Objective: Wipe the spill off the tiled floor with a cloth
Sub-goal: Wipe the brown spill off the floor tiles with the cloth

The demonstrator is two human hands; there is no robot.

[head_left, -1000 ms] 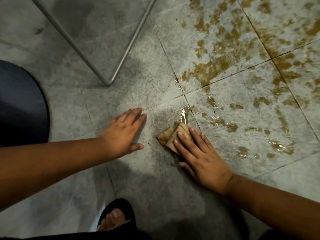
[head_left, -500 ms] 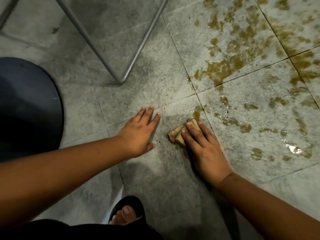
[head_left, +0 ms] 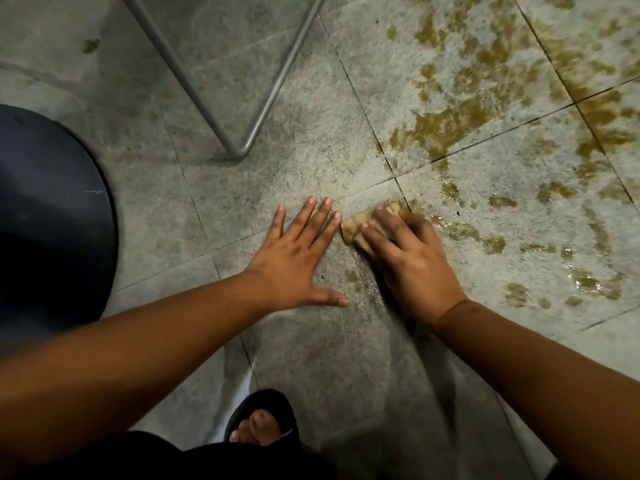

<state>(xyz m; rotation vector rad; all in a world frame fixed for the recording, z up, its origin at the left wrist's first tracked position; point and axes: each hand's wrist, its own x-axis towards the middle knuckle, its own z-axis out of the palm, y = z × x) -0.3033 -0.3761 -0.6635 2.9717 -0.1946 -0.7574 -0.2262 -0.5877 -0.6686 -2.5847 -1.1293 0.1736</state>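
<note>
The tiled floor fills the view: grey, speckled tiles with dark grout lines. I take the cloth as my landmark. The spill, a broad field of brown-yellow patches, spreads up and to the right of the cloth across several tiles, with wet, shiny streaks just right of it. A dark round base sits well to the left of the cloth, and a bent metal frame leg touches the floor above and left of it.

My left hand lies flat on a dry tile just left of the cloth, fingers straight and spread, holding nothing; I judge it to be a brace. My right hand presses down on the cloth, a small folded tan pad at the near edge of the spill. Its fingers lie over the pad and look partly bent, but blur hides the grip.

Procedure, as I judge it: keep the palm weight on the cloth, stroke from the spill's edge inward, overlap passes, and refold to a clean face once it is soaked. Most of the spill is not yet wiped.
</note>
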